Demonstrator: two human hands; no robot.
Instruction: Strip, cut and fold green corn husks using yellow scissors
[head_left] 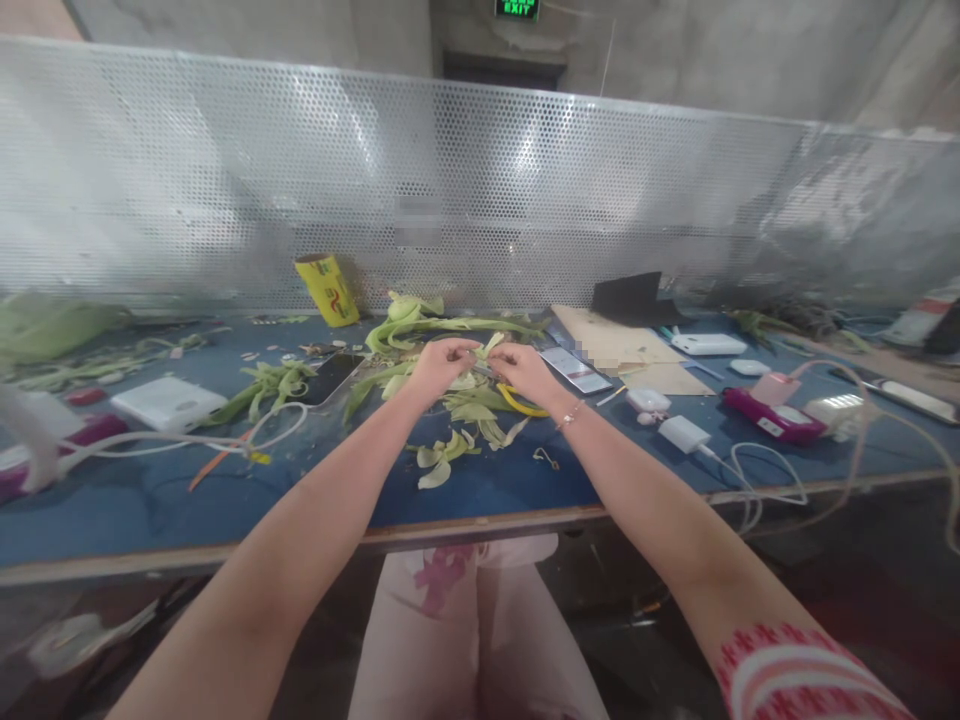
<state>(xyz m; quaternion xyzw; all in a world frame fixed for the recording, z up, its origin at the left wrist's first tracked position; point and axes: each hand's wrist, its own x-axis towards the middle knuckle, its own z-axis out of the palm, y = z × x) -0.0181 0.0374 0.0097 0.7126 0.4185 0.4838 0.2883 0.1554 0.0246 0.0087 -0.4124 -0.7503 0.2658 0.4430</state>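
Both hands meet over the blue table, in the middle of the head view. My left hand [444, 364] is closed, its thumb and fingers pinching. My right hand [519, 366] pinches close beside it, and a pale green leafy piece [493, 346] shows between the fingertips. How each hand grips it is partly hidden by the fingers. Beneath and around them lie loose light green leafy pieces [480, 412] and a long green leafy stem [465, 326]. Near my right wrist is a curved yellow strip [521, 403]. A small leafy bit [444, 460] lies closer to the table's front edge.
A yellow roll [328, 290] stands by the perforated metal screen [480, 180]. Phones [576, 371], a white power bank [169, 402], a white charger [684, 434] with cables, a purple power strip [776, 415] and cardboard [619, 338] lie about the blue table [495, 495].
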